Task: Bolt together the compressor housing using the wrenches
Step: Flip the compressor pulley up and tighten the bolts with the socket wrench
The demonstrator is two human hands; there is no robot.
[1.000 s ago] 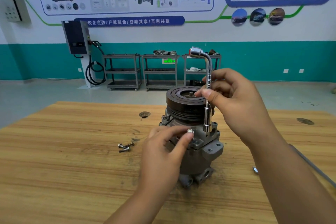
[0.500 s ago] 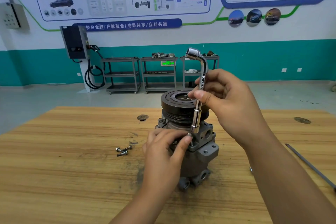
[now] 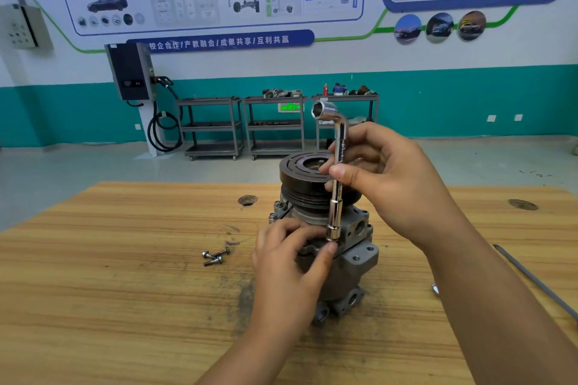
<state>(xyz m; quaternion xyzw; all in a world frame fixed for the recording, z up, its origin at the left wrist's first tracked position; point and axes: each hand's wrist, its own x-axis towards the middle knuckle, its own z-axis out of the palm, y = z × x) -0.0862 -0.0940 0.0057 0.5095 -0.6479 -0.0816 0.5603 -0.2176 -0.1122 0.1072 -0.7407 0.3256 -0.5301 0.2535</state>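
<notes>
Three grey metal shelf carts (image 3: 212, 125) stand far behind the grey cast-metal compressor housing (image 3: 356, 262). We see small mechanical parts heaped on the top shelves of the middle and right carts. What the lower shelves hold we cannot make out.

The compressor housing stands upright near the middle of the pale wooden table (image 3: 109, 291). A black grooved pulley (image 3: 300, 178) sits on top of it, and below that we see a lugged flange with open bolt holes. Two bolt heads sit at the flange's far-left edge, and round ports show at the housing's foot.

In front of the pulley, the person's right hand (image 3: 397, 184) pinches the shaft of a chrome L-shaped socket wrench (image 3: 336, 209) between thumb and fingers. The wrench stands nearly upright, with its lower socket down on the near flange. Its bent upper socket points left, the hexagonal mouth open towards us.

The left hand (image 3: 287, 266) grips the near side of the flange, fingers curled over its top and the thumb tip pressed just under the socket's mouth. Whether a bolt sits inside that socket we cannot tell.

Left of the housing, a few loose flanged steel bolts (image 3: 215, 256) lie together on the table. Behind them we see a round hole (image 3: 247, 200) in the wood. Well to the right of the housing lies a thin grey metal rod (image 3: 538, 284).
</notes>
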